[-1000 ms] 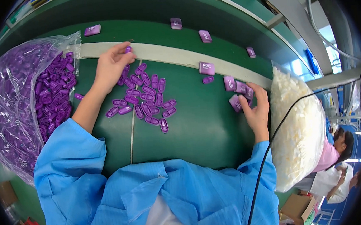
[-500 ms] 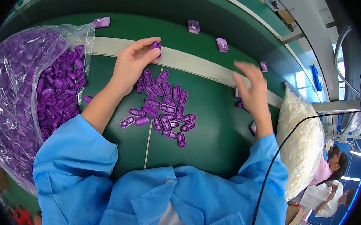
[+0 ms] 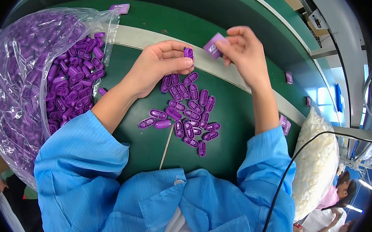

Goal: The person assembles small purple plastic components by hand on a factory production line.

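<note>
Over the desk (image 3: 230, 158), the left hand (image 3: 160, 67) pinches a purple case (image 3: 189, 53) and the right hand (image 3: 247, 53) a lilac block (image 3: 214, 46), held apart; loose cases (image 3: 195, 107) remain.

The counter (image 3: 229, 143) has a green top, divided lengthwise by a raised-looking pale strip (image 3: 135, 36) and crosswise by a thin light seam (image 3: 167, 147). On the near side of the strip, a loose cluster of oblong purple shells (image 3: 195, 106) lies across the middle; most present the hollow side upward, and several touch or overlap. At the left rests a large clear bag (image 3: 12, 93) filled with identical shells, its mouth facing right, with one loose shell (image 3: 102, 91) just beside it. Light-purple blocks (image 3: 120, 8) lie beyond the strip at far left and right. Further blocks (image 3: 285, 124), partly hidden, lie at near right.
</note>
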Motion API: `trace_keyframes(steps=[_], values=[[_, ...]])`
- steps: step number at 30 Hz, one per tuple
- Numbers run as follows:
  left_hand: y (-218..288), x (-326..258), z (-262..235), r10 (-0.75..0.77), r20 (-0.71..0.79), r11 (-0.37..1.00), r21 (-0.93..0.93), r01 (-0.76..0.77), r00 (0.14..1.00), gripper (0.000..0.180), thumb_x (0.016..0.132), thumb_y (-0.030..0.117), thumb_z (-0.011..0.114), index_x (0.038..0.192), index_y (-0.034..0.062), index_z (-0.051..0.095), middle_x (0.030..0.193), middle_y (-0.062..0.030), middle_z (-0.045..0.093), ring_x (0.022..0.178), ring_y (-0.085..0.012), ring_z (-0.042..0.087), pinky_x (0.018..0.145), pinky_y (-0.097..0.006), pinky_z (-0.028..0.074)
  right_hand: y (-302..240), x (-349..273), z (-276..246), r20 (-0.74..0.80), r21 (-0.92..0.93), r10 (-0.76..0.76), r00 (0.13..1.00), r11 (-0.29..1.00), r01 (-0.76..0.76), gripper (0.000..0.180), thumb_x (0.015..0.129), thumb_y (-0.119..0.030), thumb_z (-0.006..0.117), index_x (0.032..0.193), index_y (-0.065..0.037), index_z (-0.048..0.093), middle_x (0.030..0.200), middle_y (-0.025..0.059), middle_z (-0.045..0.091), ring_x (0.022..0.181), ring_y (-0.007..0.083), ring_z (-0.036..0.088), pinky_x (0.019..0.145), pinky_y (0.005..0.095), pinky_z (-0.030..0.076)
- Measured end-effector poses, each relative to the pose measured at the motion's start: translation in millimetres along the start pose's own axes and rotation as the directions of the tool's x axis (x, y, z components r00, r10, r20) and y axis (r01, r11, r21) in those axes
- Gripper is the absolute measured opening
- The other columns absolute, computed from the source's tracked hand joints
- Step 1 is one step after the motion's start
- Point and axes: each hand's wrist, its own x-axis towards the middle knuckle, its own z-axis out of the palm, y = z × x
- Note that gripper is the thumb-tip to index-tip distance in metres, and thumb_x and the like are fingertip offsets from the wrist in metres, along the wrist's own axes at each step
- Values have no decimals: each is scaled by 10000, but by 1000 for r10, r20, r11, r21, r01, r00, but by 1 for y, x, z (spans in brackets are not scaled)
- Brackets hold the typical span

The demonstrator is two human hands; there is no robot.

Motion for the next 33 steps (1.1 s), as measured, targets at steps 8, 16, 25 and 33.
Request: trace_keyframes(steps=[8,16,25,33], values=[[-7,-3,16,46,33,991,125,-50,998,224,797,26,632,1011,-18,587,860,-85,638,776,-118,612,719,-226,486,9,-55,5,341,842,38,939,432,-323,250,850,-81,586,1061,37,522,918,111,613,778,132,612,713,228,518],[-3,-8,23,82,4,945,317,-79,997,227,760,-14,663,973,-41,588,872,-109,649,815,-132,632,748,-236,511,7,-57,11,364,785,3,931,537,-309,223,838,-20,579,1043,48,522,930,122,614,801,148,615,728,244,520],[3,-13,21,67,19,856,512,-68,998,205,733,2,697,915,-45,616,832,-103,656,759,-118,635,706,-226,517,11,-62,13,313,791,-82,946,574,-212,229,826,9,587,1040,56,521,940,133,610,808,153,613,732,254,522],[-8,-21,32,221,-64,817,557,-149,973,237,746,27,689,965,-40,626,826,-114,661,739,-133,645,672,-236,522,-5,-72,15,184,739,5,983,659,-141,239,808,37,602,1030,72,521,890,129,624,766,140,618,700,245,528]])
